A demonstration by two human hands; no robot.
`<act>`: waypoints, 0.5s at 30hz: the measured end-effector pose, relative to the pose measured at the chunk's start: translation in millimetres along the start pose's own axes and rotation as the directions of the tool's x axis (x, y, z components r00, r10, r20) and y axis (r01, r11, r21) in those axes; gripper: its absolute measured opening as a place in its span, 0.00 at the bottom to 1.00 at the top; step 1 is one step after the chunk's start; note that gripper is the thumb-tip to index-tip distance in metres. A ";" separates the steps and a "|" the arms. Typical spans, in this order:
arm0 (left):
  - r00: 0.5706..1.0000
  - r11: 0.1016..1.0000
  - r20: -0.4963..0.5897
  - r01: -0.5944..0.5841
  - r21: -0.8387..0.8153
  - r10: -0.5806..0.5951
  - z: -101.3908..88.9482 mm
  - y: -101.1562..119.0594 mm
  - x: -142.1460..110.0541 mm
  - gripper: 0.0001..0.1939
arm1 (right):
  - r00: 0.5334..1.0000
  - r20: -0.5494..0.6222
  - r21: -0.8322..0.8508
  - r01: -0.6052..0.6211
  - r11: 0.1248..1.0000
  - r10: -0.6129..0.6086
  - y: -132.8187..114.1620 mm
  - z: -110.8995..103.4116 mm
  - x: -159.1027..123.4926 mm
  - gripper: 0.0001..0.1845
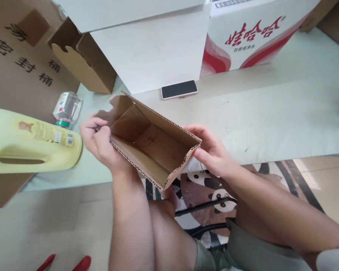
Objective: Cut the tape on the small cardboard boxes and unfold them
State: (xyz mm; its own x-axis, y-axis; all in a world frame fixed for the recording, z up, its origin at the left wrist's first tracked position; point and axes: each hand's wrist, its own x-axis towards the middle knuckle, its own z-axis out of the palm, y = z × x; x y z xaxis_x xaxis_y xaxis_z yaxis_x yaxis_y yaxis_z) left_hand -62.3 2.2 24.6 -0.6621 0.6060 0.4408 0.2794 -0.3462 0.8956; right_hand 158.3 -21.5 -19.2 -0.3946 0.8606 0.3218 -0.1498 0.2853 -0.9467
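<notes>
I hold a small brown corrugated cardboard box (147,145) in front of me, its open top facing me so the empty inside shows. My left hand (97,141) is closed on the box's left end flap, fingers pinched over the edge. My right hand (211,150) grips the right end wall, thumb along the rim and fingers behind it. The box hangs above my knees and the pale floor mat (271,113).
A pale yellow jug with a handle (31,145) lies at the left beside a clear plastic bottle (66,109). A phone (179,89) lies by a white box (149,49). Behind stand a red-and-white carton (251,34) and brown cartons (22,56).
</notes>
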 end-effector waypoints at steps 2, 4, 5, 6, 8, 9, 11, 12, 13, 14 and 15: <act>0.994 0.996 -0.067 -0.087 -0.026 0.085 1.7 0.0 -3.0 0.05 | 0.999 -0.040 0.006 -0.019 1.000 0.019 -2.0 2.6 0.3 0.22; 0.990 0.992 -0.079 -0.117 -0.051 0.113 1.5 -0.5 -4.4 0.06 | 0.997 -0.064 0.017 -0.044 0.999 0.045 -3.0 3.7 -0.2 0.22; 0.990 0.991 -0.084 -0.116 -0.071 0.110 0.7 -0.9 -4.6 0.08 | 0.996 -0.071 0.020 -0.055 0.998 0.056 -3.2 3.6 -0.5 0.22; 0.991 0.990 -0.087 -0.108 -0.094 0.100 -0.4 -1.4 -4.4 0.10 | 0.995 -0.077 0.020 -0.063 0.998 0.064 -3.1 3.1 -0.7 0.22; 0.993 0.987 -0.088 -0.085 -0.140 0.073 -3.0 -3.0 -3.5 0.12 | 0.992 -0.104 0.008 -0.072 0.997 0.072 -1.8 1.9 -0.4 0.21; 0.995 0.985 -0.085 -0.073 -0.158 0.060 -4.3 -4.1 -3.0 0.11 | 0.989 -0.123 -0.005 -0.083 0.997 0.081 -0.4 1.3 0.1 0.20; 0.997 0.983 -0.060 -0.066 -0.174 0.056 -6.4 -7.1 -2.3 0.08 | 0.980 -0.165 -0.037 -0.118 0.992 0.110 3.7 0.8 2.1 0.17; 0.997 0.983 -0.044 -0.069 -0.170 0.063 -7.1 -8.9 -2.3 0.08 | 0.976 -0.181 -0.054 -0.135 0.989 0.123 6.1 1.1 3.3 0.16; 0.997 0.985 -0.027 -0.075 -0.155 0.072 -7.6 -10.8 -2.6 0.08 | 0.972 -0.196 -0.072 -0.145 0.987 0.129 8.5 1.6 4.5 0.15; 0.997 0.989 -0.009 -0.081 -0.127 0.080 -7.8 -12.6 -3.3 0.08 | 0.970 -0.208 -0.089 -0.149 0.985 0.128 10.6 2.4 5.6 0.14; 0.996 0.992 0.009 -0.089 -0.089 0.090 -8.0 -14.2 -4.2 0.08 | 0.968 -0.220 -0.105 -0.144 0.984 0.118 12.2 3.2 6.5 0.14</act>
State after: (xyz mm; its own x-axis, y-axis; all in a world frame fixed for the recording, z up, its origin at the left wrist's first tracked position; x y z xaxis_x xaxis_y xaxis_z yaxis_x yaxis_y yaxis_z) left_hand -69.0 -1.1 9.5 -0.6279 0.5787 0.5204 0.2741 -0.4613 0.8438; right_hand 151.0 -13.8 -28.6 -0.2000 0.9600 0.1961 0.0046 0.2010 -0.9796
